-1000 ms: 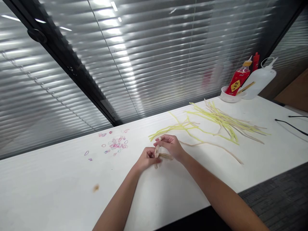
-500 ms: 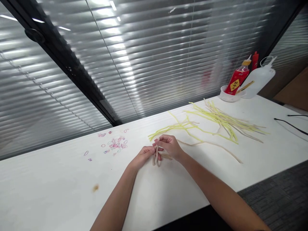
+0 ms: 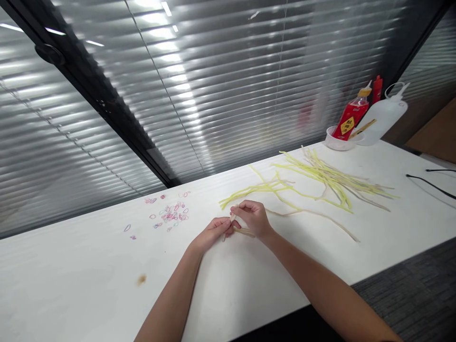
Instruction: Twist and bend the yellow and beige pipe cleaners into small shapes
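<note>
My left hand (image 3: pixel 215 231) and my right hand (image 3: pixel 254 217) meet over the white table. Beige pipe cleaners (image 3: pixel 245 232) are pinched between them, with a few short ends poking out below the fingers. The left fingers are closed around the lower part, while the right thumb and forefinger grip the upper part. How the stems are bent or twisted is mostly hidden by my fingers. Just beyond the hands lie loose yellow pipe cleaners (image 3: pixel 245 190), and a long beige pipe cleaner (image 3: pixel 333 219) runs off to the right.
A larger bundle of yellow and beige pipe cleaners (image 3: pixel 331 175) lies at the right. Small coloured rubber bands (image 3: pixel 174 213) are scattered at the left. A red-labelled bottle (image 3: pixel 351 118) in a clear bowl (image 3: pixel 338 143) and a white squeeze bottle (image 3: pixel 384 116) stand by the window blinds.
The dangling beige ends below my left hand have shifted left and show less. My right hand has moved slightly right and still pinches the stems.
</note>
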Motion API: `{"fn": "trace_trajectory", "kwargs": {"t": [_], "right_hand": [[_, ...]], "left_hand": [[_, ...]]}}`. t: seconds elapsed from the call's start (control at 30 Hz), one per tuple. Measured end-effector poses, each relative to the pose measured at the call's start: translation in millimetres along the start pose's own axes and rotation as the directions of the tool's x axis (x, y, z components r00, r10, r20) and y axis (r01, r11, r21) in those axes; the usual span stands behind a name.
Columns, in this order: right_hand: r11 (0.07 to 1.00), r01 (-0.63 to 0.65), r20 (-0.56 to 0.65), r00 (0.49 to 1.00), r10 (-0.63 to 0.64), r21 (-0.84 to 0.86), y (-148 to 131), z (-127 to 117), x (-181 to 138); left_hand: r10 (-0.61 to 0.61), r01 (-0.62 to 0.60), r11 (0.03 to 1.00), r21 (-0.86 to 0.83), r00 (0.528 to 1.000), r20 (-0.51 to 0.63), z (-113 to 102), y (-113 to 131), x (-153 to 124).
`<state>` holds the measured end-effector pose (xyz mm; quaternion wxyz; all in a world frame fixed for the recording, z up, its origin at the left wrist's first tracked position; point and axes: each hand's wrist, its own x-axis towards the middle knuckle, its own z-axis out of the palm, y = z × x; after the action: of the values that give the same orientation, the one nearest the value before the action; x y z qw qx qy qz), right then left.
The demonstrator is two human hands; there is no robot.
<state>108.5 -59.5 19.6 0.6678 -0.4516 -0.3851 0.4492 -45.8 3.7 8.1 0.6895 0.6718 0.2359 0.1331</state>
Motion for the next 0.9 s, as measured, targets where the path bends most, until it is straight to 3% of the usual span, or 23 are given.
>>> {"fn": "trace_trajectory", "kwargs": {"t": [0.17, 0.33, 0.5, 0.7, 0.9], "right_hand": [[0.932, 0.136, -0.081, 0.982, -0.172, -0.335, -3.1, -0.9, -6.2], [0.841, 0.231, -0.021, 0.961, -0.277, -0.49, -2.5, -2.1, -5.2], [0.947, 0.129, 0.018, 0.991, -0.13, -0.296, -3.1, -4.0, -0.3], [0.991, 0.009, 0.002, 1.0, -0.009, -0.133, -3.1, -10.5, 8.3], [0.986, -0.124, 0.165, 0.976, 0.142, -0.114, -13.0, -24.0, 12.9]], "left_hand": [[0.005, -0.007, 0.999, 0.05, 0.999, 0.04, 5.0, 9.9, 0.0], [-0.008, 0.008, 1.0, 0.012, 0.999, 0.041, 5.1, 7.9, 1.1], [-0.011, 0.01, 0.999, -0.04, 1.0, -0.015, 2.7, 2.3, 0.5], [-0.007, -0.003, 0.995, -0.101, 0.995, -0.098, 2.3, 0.9, 1.3], [0.006, -0.02, 0.988, -0.156, 0.996, -0.089, 3.4, 1.5, 1.3]]}}
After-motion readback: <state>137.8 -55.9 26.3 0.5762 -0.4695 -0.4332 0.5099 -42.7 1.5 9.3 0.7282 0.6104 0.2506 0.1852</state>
